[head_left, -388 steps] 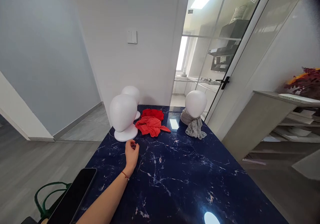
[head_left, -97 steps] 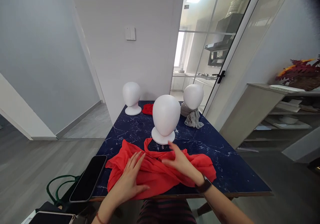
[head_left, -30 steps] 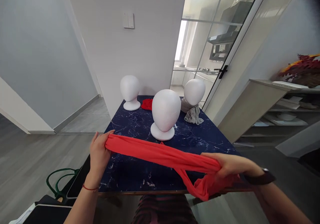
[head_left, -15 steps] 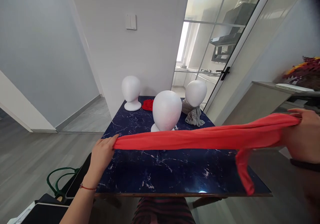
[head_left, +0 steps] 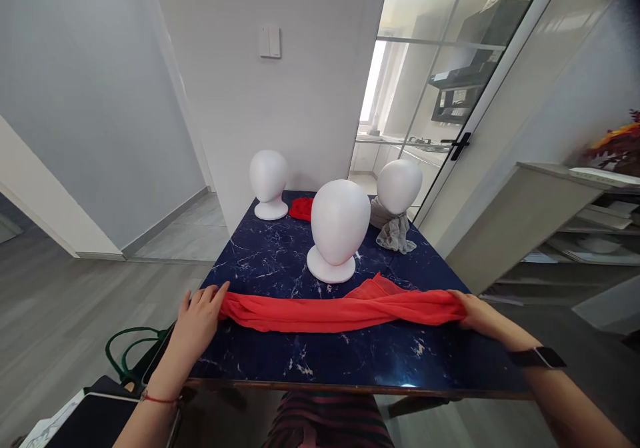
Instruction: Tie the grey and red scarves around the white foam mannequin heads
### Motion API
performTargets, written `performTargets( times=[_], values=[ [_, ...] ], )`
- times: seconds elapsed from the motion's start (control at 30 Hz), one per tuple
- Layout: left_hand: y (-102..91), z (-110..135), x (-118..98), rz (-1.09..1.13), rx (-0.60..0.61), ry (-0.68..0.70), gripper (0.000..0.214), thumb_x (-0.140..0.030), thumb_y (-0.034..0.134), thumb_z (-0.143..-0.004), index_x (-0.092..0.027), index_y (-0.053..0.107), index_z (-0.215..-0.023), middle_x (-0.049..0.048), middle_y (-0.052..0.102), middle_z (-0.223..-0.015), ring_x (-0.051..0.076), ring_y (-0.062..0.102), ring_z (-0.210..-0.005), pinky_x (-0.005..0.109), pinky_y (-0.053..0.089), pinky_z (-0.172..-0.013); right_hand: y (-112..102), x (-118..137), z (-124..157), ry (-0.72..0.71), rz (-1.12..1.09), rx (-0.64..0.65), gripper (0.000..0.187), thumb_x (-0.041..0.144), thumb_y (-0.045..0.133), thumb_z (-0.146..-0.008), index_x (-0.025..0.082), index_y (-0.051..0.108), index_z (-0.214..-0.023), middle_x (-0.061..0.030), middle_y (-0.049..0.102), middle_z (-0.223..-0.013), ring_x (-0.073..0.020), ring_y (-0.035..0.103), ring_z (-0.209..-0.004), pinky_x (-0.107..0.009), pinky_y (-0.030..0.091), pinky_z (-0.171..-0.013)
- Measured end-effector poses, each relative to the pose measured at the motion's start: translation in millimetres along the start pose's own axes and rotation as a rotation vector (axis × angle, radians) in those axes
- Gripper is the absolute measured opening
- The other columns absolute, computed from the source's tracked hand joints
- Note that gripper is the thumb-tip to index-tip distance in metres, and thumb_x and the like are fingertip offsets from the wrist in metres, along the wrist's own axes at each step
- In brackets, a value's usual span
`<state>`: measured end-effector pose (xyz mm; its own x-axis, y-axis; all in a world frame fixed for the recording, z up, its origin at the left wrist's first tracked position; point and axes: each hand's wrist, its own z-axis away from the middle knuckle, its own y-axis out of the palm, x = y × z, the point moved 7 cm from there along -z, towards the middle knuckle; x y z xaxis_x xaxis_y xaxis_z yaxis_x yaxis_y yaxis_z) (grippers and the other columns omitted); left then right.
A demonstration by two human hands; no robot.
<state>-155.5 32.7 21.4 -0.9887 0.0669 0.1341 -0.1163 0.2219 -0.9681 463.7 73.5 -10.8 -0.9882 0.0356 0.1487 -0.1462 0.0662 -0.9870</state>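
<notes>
A long red scarf (head_left: 340, 309) lies bunched in a band across the near part of the dark blue marble table (head_left: 350, 361). My left hand (head_left: 197, 315) grips its left end at the table's left edge. My right hand (head_left: 477, 316) holds its right end near the right edge. Just behind the scarf stands a white foam mannequin head (head_left: 339, 228), bare.
Two more foam heads stand at the back: a bare one (head_left: 269, 181) on the left and one (head_left: 399, 188) on the right with a grey scarf (head_left: 395, 231) round its neck. A second red cloth (head_left: 301, 208) lies between them. A phone (head_left: 157, 361) and a green-handled bag (head_left: 127, 355) sit at the near left.
The scarf was spread on the table, then gathered and stretched taut in the air between both hands. Now it is lowered onto the table in front of the middle head.
</notes>
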Motion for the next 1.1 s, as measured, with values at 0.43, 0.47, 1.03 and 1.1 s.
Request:
performTargets(
  times=[0.43,0.47,1.03,1.1],
  values=[
    [1.7,-16,-81,0.183,0.126,0.215,0.055,0.001,0.035,-0.071,-0.013,0.058,-0.119,0.0126,0.067,-0.101,0.023,0.062,-0.099,0.051,0.026,-0.108,40,293,52,-0.618,-0.431,0.145,0.082,0.038,0.067,-0.077,0.031,0.022,-0.146,-0.0087,0.034,-0.148,-0.0296,0.037,-0.132,-0.05,0.03,-0.108],
    [-4.1,-17,-80,0.237,0.137,0.217,0.047,0.0,0.035,-0.071,-0.013,0.063,-0.106,0.0108,0.066,-0.092,0.021,0.063,-0.09,0.049,0.029,-0.106,44,297,51,-0.609,-0.443,0.136,0.082,0.036,0.066,-0.077,0.032,0.022,-0.146,-0.0095,0.038,-0.145,-0.0304,0.041,-0.128,-0.05,0.034,-0.104],
    [-53.9,-36,-29,0.769,-0.083,0.073,0.04,-0.011,0.036,-0.072,-0.022,0.063,-0.101,0.0036,0.068,-0.095,0.02,0.061,-0.088,0.028,0.043,-0.078,-23,199,38,-0.322,-1.007,0.914,0.038,0.042,0.073,-0.068,0.01,0.062,-0.085,0.0047,0.052,-0.054,-0.0043,0.037,-0.043,-0.017,0.026,-0.041],
    [-53.0,-39,-39,0.802,0.018,0.184,0.036,-0.012,0.037,-0.072,-0.021,0.066,-0.092,0.004,0.067,-0.09,0.019,0.061,-0.087,0.029,0.044,-0.079,-33,182,31,-0.308,-1.126,0.911,0.043,0.043,0.075,-0.064,0.009,0.063,-0.087,0.0053,0.051,-0.052,-0.0036,0.034,-0.04,-0.016,0.025,-0.04]
  ],
)
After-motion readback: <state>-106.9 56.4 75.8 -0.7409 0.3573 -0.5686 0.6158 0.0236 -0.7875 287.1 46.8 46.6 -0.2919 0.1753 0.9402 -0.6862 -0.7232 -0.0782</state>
